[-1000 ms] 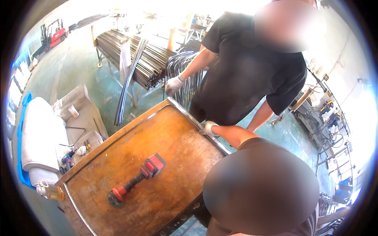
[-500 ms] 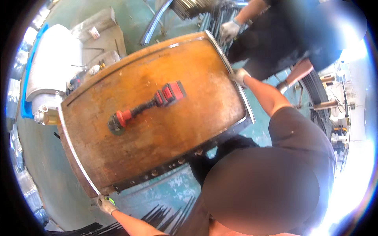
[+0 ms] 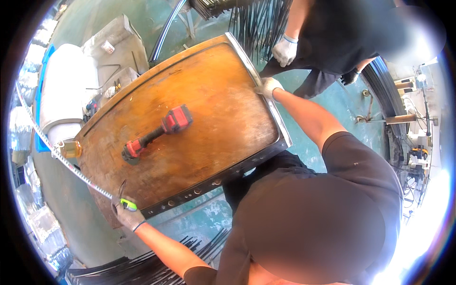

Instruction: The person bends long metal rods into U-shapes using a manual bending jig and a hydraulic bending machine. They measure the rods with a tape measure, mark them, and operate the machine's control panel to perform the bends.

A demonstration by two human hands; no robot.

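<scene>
My left hand (image 3: 129, 216), in a pale work glove, is closed around a green tape measure (image 3: 128, 204) over the near left corner of the worn wooden table (image 3: 199, 142). Its pale blade (image 3: 73, 169) stretches out past the table's left side toward the upper left. My gloved right hand (image 3: 271, 89) grips a shiny metal strip (image 3: 250, 66) that runs along the table's right edge. Between my hands a red and black cordless angle grinder (image 3: 156, 134) lies on the tabletop. A thin dark bent piece (image 3: 122, 188) shows by my left fingers.
A co-worker's gloved hand (image 3: 285, 50) is beyond the table's right edge. Left of the table stand a large white roll (image 3: 61, 88) and an amber container (image 3: 72, 149). Dark strips (image 3: 156, 259) lie at the near left, and more strips (image 3: 256, 33) at the back.
My left hand has moved inward and away from me with the tape measure. The blade has swung off the table's left edge. My right hand stays on the strip; the co-worker's hand has shifted.
</scene>
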